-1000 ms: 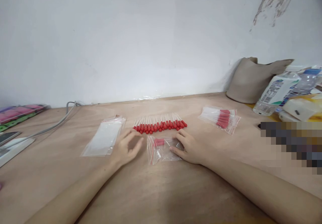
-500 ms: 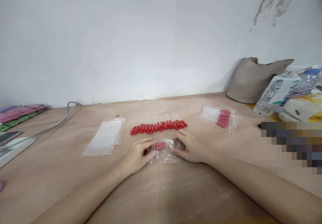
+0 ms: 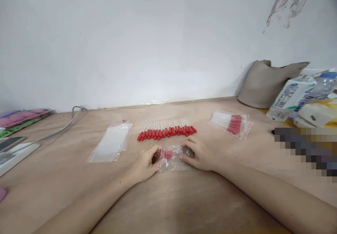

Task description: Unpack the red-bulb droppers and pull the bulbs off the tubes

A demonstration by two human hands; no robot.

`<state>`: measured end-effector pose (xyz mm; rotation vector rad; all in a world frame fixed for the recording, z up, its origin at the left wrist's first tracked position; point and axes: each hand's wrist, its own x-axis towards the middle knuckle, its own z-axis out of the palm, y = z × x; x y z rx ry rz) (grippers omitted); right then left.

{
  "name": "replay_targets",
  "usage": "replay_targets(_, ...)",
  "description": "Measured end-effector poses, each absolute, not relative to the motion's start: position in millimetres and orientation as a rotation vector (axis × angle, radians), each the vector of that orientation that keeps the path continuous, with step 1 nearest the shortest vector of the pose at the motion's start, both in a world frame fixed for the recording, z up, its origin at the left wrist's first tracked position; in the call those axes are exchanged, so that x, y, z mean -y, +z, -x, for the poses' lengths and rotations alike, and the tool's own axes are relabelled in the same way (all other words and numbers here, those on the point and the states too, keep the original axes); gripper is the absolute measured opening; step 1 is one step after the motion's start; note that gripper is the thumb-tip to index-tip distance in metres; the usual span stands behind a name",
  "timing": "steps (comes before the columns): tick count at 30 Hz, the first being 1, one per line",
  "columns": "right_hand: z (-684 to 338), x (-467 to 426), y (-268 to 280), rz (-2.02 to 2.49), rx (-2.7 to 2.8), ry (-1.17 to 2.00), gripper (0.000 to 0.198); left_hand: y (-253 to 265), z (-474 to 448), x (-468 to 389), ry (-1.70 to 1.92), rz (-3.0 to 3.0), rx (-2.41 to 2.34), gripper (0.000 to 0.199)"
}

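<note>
While the left hand (image 3: pixel 147 159) curls at 9 o'clock on the bag (image 3: pixel 176 161), pinch unclear, the right hand (image 3: pixel 198 153) spreads fingers at 3.

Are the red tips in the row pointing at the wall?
No, the row's red tips point away from the wall, with the pale sticks on the wall side.
</note>
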<state>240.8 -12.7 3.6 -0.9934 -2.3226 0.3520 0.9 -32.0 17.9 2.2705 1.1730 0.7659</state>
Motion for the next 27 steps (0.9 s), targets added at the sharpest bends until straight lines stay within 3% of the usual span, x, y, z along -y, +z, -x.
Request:
replay_targets(5,-241,13,4,0.994,2.321,0.37,0.026,25,7,23,0.886,-1.924,-1.038,0.018)
replay_targets(11,-242,14,5,0.997,2.324,0.392,0.028,79,50,6,0.686,-1.99,-1.122,0.022)
replay_targets(17,-241,14,4,1.011,2.317,0.399,0.029,114,87,2,1.189,-2.045,-1.407,0.025)
replay_targets(23,-241,14,4,1.003,2.311,0.39,0.028,100,77,-5,1.48,-2.378,-1.43,0.02)
replay_targets(27,-242,13,3,0.981,2.305,0.385,0.028,71,71,-23,1.445,-2.756,-1.334,0.016)
